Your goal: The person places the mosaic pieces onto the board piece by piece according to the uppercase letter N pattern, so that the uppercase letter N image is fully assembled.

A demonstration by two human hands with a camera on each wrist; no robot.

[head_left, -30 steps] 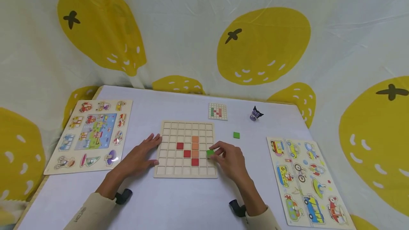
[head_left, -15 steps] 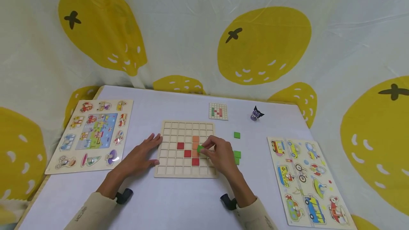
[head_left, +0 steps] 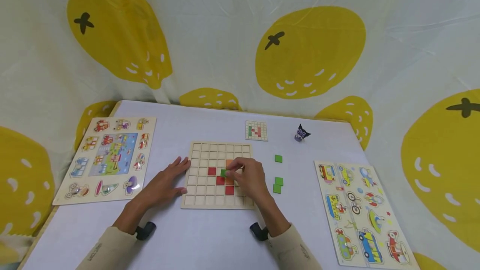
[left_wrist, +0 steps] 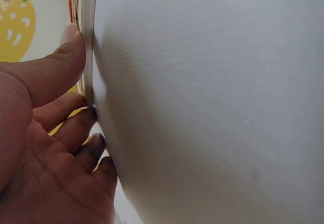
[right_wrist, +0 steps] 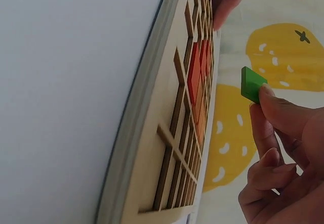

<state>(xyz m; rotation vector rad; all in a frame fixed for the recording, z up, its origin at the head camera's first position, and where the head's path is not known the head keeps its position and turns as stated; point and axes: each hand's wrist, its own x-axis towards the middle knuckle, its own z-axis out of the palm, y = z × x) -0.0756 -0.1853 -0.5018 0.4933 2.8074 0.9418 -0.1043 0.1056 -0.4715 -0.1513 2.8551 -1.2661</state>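
Observation:
A wooden grid board (head_left: pixel 198 200) lies on the table, holding red tiles (head_left: pixel 211 171) and orange tiles (head_left: pixel 229 162), the latter partly behind my right hand. Thumb and finger of my right hand (head_left: pixel 249 177) pinch a green square tile (head_left: pixel 223 173) above the middle of the board; the right wrist view shows this green tile (right_wrist: pixel 251 85) raised clear of the grid. My left hand (head_left: pixel 163 184) rests at the board's left edge with fingers spread, its thumb touching the rim in the left wrist view.
Loose green tiles (head_left: pixel 278 181) lie right of the board. Behind it is a small card (head_left: pixel 256 131) with a coloured grid pattern, and a little dark figurine (head_left: pixel 301 133). Picture puzzles stand at left (head_left: pixel 148 170) and right (head_left: pixel 356 220). A lemon-print cloth (head_left: pixel 225 32) hangs behind the table.
My right hand has carried the green tile leftward from the board's right edge to over its middle. Two green tiles it had hidden came into view. My left hand stays put.

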